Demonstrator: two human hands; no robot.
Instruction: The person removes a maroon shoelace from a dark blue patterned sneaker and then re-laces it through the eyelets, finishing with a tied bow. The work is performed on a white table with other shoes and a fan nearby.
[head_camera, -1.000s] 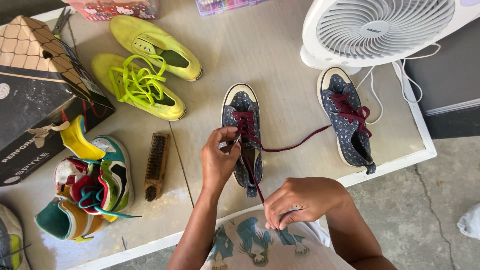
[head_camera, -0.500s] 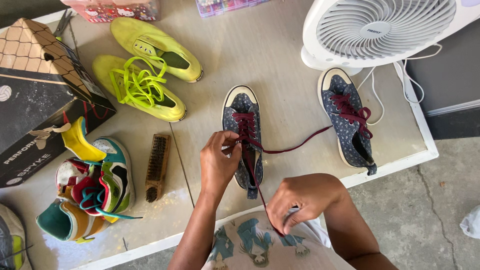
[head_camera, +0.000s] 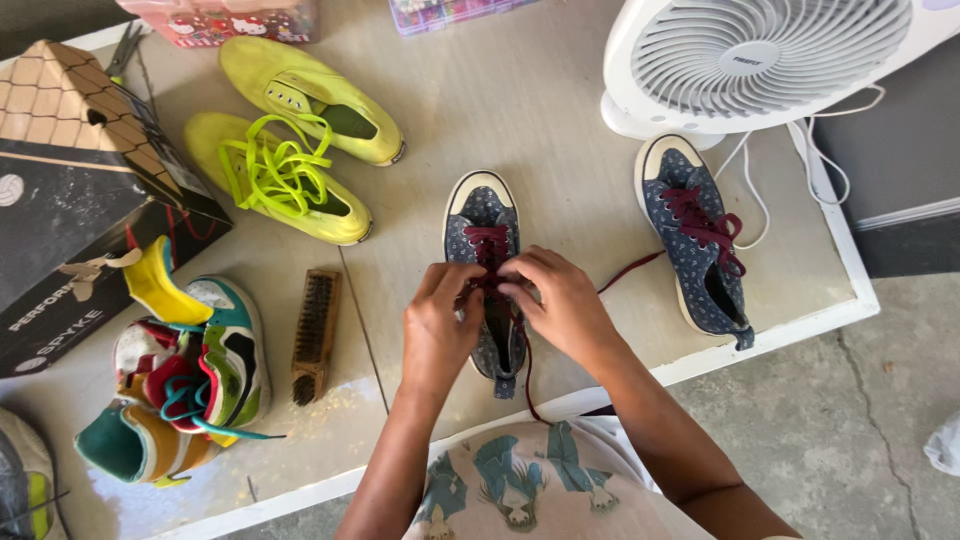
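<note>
Here the left hand (head_camera: 435, 325) and right hand (head_camera: 560, 300) are both pinching the dark red lace (head_camera: 490, 240) over the blue shoe (head_camera: 485, 215), steadying it just under the fingertips for threading.

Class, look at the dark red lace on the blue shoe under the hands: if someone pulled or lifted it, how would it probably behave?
The dark red lace would probably be floppy: its loose end lies in a curve across the table. It looks thin, so likely very light. Pulled hard, it might drag the blue shoe, since it is threaded through it where the left hand and right hand work.
</note>
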